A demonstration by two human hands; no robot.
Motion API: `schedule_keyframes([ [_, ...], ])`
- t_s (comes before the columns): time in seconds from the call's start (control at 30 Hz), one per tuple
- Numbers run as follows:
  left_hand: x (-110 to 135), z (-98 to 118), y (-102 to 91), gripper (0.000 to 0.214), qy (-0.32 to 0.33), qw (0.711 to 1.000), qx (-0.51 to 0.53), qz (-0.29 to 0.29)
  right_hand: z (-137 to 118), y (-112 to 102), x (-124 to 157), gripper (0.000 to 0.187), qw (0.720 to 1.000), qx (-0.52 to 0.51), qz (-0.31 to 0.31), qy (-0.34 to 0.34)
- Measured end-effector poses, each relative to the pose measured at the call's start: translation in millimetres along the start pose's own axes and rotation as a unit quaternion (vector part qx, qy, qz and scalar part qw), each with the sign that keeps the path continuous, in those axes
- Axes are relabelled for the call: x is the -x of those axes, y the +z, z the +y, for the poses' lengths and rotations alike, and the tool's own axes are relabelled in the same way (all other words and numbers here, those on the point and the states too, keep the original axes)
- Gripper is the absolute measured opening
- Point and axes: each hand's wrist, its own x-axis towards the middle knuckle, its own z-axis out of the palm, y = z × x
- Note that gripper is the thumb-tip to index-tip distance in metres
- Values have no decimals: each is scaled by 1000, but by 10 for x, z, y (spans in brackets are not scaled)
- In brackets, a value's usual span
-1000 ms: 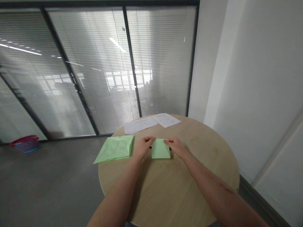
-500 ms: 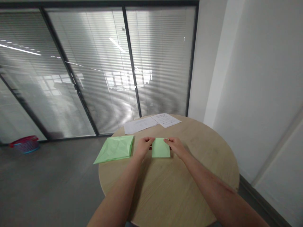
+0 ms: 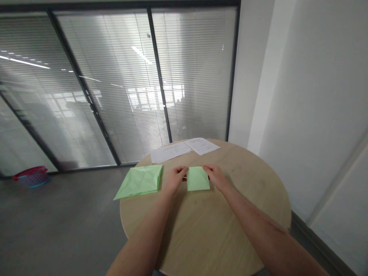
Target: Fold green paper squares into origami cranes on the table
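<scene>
A small, nearly square piece of light green paper (image 3: 198, 179) is held up over the round wooden table between my two hands. My left hand (image 3: 176, 178) pinches its upper left edge, thumb on top and fingers curled behind. At the upper right corner my right hand (image 3: 215, 176) has closed on the same paper. Both sets of fingertips are partly hidden behind the sheet. Left of my left hand lies a larger, creased green paper (image 3: 140, 180), one pointed corner reaching past the table's edge.
The round wooden table (image 3: 207, 234) has two printed white sheets, a left sheet (image 3: 169, 152) and a right sheet (image 3: 201, 145), near its far edge. A red and blue basket (image 3: 32, 177) stands on the floor at left. Glass panels with blinds (image 3: 129, 96) rise behind; a white wall (image 3: 316, 107) is at right.
The small green paper has shifted slightly right and tilted a little. My right hand has moved outward along its top edge, toward the corner; my left hand stays nearly in place.
</scene>
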Motion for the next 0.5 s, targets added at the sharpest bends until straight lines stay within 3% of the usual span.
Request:
schedule_keyframes([
  [0.17,-25,-29,-22,30,3,1000,-6,28,-20,38,9,47,1000,11,-13,5],
  [0.33,-37,-28,-33,37,1,1000,-5,17,-13,54,6,46,1000,12,-8,13],
  [0.5,2,0,-16,48,-38,996,-16,-75,85,21,-43,43,1000,-13,26,-7],
])
